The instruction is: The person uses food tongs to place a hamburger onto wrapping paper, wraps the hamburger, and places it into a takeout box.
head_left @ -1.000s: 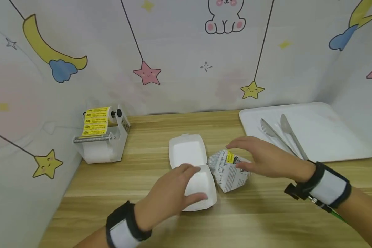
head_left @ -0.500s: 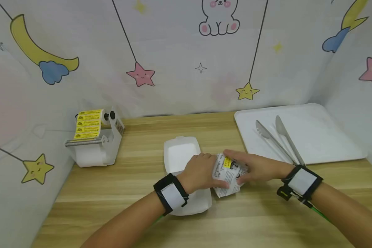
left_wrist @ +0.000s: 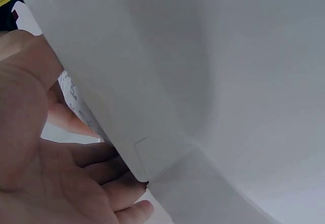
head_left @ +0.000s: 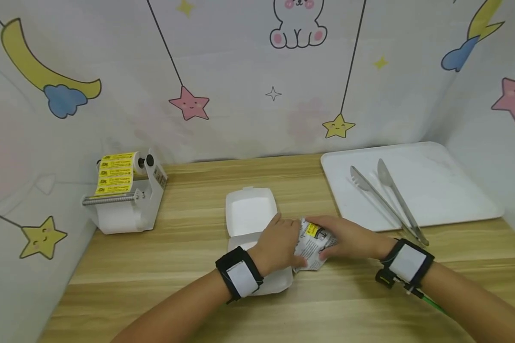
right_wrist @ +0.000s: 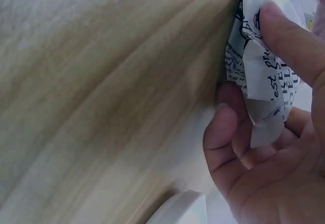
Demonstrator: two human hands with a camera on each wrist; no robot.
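Note:
A small packet wrapped in newsprint paper (head_left: pixel 309 250), with a yellow label on top, sits on the table between both hands. My left hand (head_left: pixel 274 245) grips its left side, reaching over the open white foam box (head_left: pixel 251 209). From the right, my right hand (head_left: pixel 352 238) holds the packet, thumb on the near side. In the right wrist view the fingers of the right hand (right_wrist: pixel 284 178) curl under the printed paper (right_wrist: pixel 264 71). White box wall (left_wrist: pixel 177 56) fills most of the left wrist view, hiding much of the packet.
At the back left stands a label dispenser (head_left: pixel 152 205) with a roll of yellow labels (head_left: pixel 115 174). A white tray (head_left: pixel 450 190) lies at the right, with metal tongs (head_left: pixel 385 175) on it, their joined end overhanging its front edge. Printed cloth walls enclose the table.
Both hands have closed in on the packet and now grip it from either side. The left hand came in from the lower left across the box. The head view has shifted slightly.

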